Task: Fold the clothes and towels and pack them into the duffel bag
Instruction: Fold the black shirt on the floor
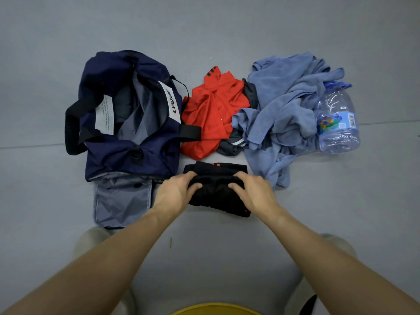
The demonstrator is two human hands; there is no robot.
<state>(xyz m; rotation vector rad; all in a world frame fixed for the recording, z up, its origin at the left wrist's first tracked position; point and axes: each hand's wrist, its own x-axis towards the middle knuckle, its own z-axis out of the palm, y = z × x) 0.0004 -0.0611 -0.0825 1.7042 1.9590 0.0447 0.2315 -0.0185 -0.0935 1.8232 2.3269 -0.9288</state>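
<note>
The left hand [179, 189] and right hand [252, 189] are gripping the folded black garment [216, 196], probably compacting it for the duffel bag [118, 160]

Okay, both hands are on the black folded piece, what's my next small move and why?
Probably lift the black garment and carry it left into the duffel bag. The left hand and right hand both grip it, it looks folded compact, and the bag gapes open beside it.

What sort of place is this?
Probably an indoor room, though I can't tell which kind: the duffel bag, blue towels and water bottle lie straight on a plain grey floor. The left hand and right hand grip a black garment on it.
</note>
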